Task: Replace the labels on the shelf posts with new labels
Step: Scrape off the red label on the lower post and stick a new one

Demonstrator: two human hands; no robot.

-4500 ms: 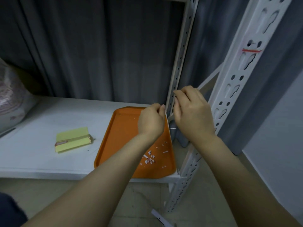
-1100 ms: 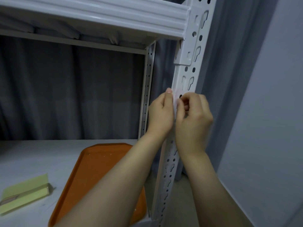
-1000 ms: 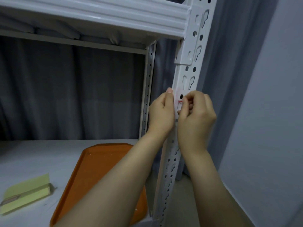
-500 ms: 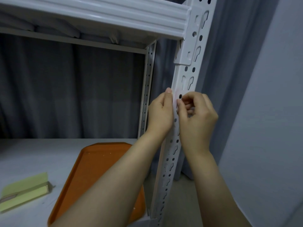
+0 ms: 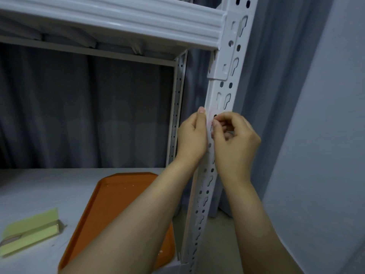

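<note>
At lower left a yellow-green paper pad (image 5: 29, 232) lies on the pale shelf board (image 5: 39, 186). Right of it an orange plastic tray (image 5: 118, 204) holds a few tiny white scraps. At centre the left hand (image 5: 192, 137) lays its thumb up the white perforated metal shelf post (image 5: 225, 91); its fingers are hidden, so I cannot tell its grip. The right hand (image 5: 235, 143), fingers curled, pinches a faint pinkish label (image 5: 210, 115) on the post's face.

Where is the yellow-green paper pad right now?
Head view, lower left: the yellow-green pad lies on the white shelf board, left of the orange tray and not touching it.
</note>
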